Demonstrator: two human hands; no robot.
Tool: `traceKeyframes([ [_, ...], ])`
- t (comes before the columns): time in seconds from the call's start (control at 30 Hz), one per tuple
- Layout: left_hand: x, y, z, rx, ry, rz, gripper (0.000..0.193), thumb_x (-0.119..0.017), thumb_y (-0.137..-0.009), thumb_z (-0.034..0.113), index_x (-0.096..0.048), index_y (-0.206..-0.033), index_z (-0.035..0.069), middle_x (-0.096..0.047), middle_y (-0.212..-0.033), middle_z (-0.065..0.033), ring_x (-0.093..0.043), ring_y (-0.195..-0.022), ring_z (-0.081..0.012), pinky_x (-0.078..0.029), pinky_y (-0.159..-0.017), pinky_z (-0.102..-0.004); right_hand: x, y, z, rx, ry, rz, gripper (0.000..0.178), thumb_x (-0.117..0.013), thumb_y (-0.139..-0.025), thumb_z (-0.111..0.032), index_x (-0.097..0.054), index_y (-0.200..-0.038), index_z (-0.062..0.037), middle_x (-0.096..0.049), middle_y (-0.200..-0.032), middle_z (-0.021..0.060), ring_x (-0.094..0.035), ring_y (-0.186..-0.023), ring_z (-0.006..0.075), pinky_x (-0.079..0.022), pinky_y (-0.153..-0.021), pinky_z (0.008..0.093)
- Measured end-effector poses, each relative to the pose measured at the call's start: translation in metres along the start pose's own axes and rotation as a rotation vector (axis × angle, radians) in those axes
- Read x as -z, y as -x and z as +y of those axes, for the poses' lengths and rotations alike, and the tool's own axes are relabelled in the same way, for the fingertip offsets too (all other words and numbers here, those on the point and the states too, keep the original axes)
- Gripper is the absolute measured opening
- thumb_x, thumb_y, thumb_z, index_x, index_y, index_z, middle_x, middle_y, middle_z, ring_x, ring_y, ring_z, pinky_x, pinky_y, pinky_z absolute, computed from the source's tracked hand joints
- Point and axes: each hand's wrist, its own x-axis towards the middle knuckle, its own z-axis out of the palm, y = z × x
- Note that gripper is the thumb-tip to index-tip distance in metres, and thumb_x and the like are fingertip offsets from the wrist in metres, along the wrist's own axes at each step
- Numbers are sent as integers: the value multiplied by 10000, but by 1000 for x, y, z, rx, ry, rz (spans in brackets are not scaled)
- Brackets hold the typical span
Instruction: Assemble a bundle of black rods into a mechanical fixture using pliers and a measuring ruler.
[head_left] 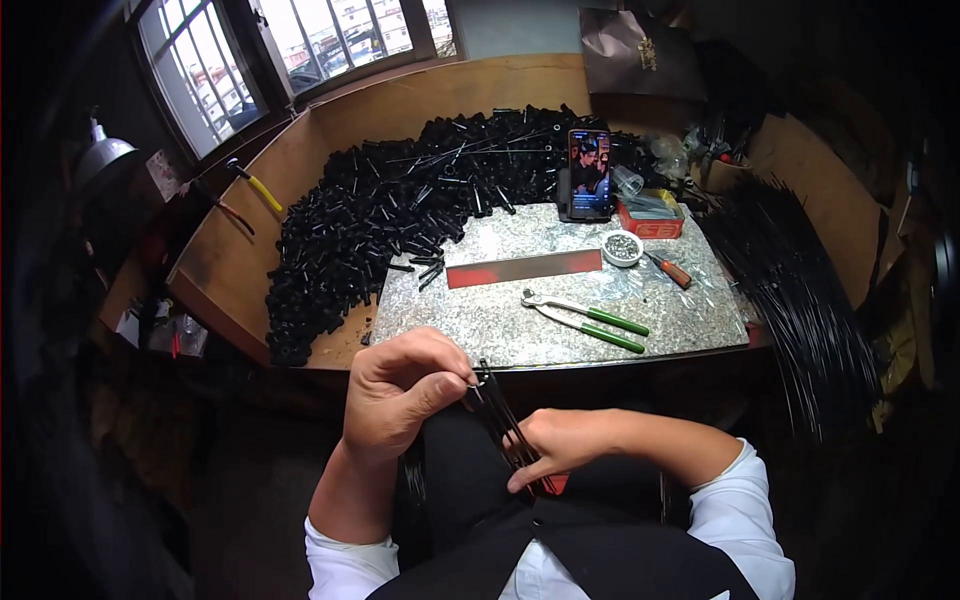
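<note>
A bundle of thin black rods (490,408) slants over my lap, in front of the table's near edge. My left hand (405,395) pinches its upper end between thumb and fingertips. Lower down, the fingers of my right hand (552,442) close around the rods, with the thumb lying across them. Something small and orange-red (555,486) shows beneath the right hand; its kind is hidden. Beyond my hands, end-cutting pincers (590,323) with green handles lie on the speckled stone slab (430,325).
Behind the slab rises a heap of black tubular parts (390,210). A flat bar (525,268), a white bowl (622,249) of small metal bits, a screwdriver (672,272), a red box (652,220) and a propped phone (588,180) stand or lie on it. Long black rods (800,300) hang off the right side.
</note>
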Motion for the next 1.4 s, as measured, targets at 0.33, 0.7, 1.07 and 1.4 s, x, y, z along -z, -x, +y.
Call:
traceKeyframes([
  [0.33,-19,-15,8,192,-14,120,47,-651,-840,15,-609,-839,-7,-584,-801,-73,-527,-648,-90,-423,-574,-199,84,7,-51,211,-362,353,139,-715,-817,-116,-637,-875,-17,-649,-804,18,-568,-749,66,-447,-662,236],
  [0.7,-1,-11,5,201,45,124,32,-626,-861,1,-635,-889,-9,-590,-814,-37,-563,-774,-93,-452,-695,-237,64,-6,-48,318,-463,611,91,-672,-811,-30,-591,-774,-8,-660,-835,74,-620,-774,134,-486,-732,270],
  [1.07,31,-8,-24,111,-355,386,229,-610,-896,48,-577,-1111,-23,-628,-926,-45,-595,-885,-86,-502,-753,-229,54,-32,-29,272,-720,864,208,-598,-890,-137,-553,-1004,32,-642,-762,128,-646,-625,215,-566,-588,340],
  [1.4,243,97,-62,1037,-1847,876,597,-714,-783,316,-483,-1241,12,-444,-1291,-195,-425,-1207,-345,-436,-950,-443,62,-26,-19,283,-759,911,142,-582,-893,-88,-545,-973,23,-631,-761,117,-642,-626,215,-566,-607,356],
])
